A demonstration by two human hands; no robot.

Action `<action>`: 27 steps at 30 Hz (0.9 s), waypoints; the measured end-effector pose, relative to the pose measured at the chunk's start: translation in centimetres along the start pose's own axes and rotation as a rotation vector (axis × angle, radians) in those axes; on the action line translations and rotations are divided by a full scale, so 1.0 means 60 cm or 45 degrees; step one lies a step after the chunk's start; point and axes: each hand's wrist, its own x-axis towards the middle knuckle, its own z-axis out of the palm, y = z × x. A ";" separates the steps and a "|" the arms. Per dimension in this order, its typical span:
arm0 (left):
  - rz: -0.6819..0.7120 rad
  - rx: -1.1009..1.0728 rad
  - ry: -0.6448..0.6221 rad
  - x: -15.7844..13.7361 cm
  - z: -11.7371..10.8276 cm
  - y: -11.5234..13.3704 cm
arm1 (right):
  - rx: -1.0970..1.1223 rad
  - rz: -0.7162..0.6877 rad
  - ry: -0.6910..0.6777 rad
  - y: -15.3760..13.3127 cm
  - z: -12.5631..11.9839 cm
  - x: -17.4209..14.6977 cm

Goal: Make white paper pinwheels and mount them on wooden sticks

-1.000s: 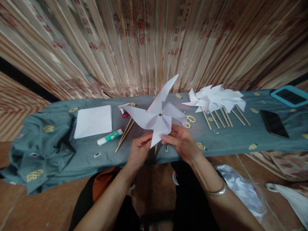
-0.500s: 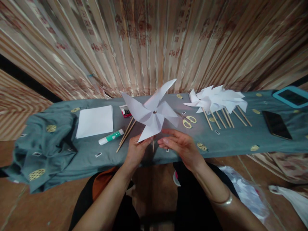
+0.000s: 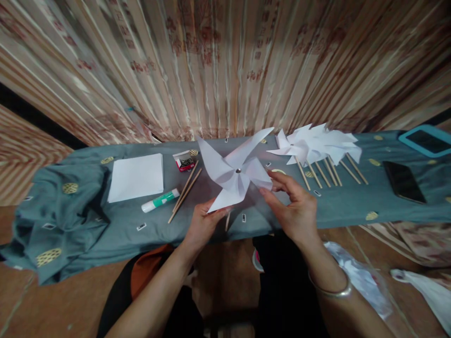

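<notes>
A white paper pinwheel [image 3: 225, 168] with a shiny pin at its centre is held up over the table, facing me. My left hand [image 3: 203, 227] is closed on it from below, fingertips hidden behind the lower blade. Its wooden stick [image 3: 227, 220] shows beneath, just right of that hand. My right hand [image 3: 296, 206] has thumb and fingers closed at the edge of the right blade. Behind my right fingers, the scissors [image 3: 279, 171] are mostly covered. Left of the pinwheel lie two loose wooden sticks [image 3: 185, 195].
Several finished pinwheels [image 3: 322, 143] lie at the back right. Further right are a black phone [image 3: 404, 181] and a blue-framed device [image 3: 428, 141]. To the left are a paper stack [image 3: 136, 178], a glue stick [image 3: 160, 201] and a red box of pins [image 3: 183, 162]. Patterned cloth covers the table [image 3: 134, 244].
The pinwheel has shifted right and slightly down with my left hand. My right hand has moved right and up from below it, and its fingers have closed on the right blade.
</notes>
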 end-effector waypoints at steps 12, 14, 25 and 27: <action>0.089 -0.027 0.045 0.008 0.001 -0.011 | 0.785 0.520 -0.328 -0.022 0.032 -0.012; 0.095 -0.028 0.040 0.010 0.000 -0.015 | 0.882 0.577 -0.371 -0.028 0.036 -0.014; 0.158 -0.007 -0.036 0.007 0.005 -0.007 | 1.107 0.762 -0.495 -0.056 0.051 -0.019; 0.173 0.003 -0.049 0.008 0.008 -0.006 | 1.121 0.771 -0.482 -0.060 0.056 -0.021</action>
